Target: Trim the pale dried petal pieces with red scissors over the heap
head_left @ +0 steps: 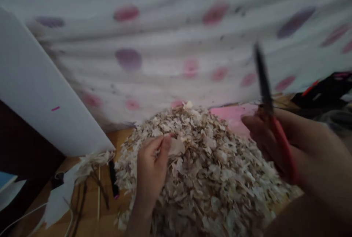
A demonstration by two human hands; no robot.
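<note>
A large heap of small pale, petal-like pieces covers the middle of the floor. Over its left part, my left hand pinches a thin pale piece between thumb and fingers. On the right, my right hand is closed round the red handle of a pair of scissors. The dark blades point up and away from me and look blurred by motion. The scissors are apart from the pale piece in my left hand.
Behind the heap hangs a white cloth with pink and purple flowers. A white panel leans at the left. A dark marker, sticks and white paper lie at lower left. A pink sheet and black item are at the right.
</note>
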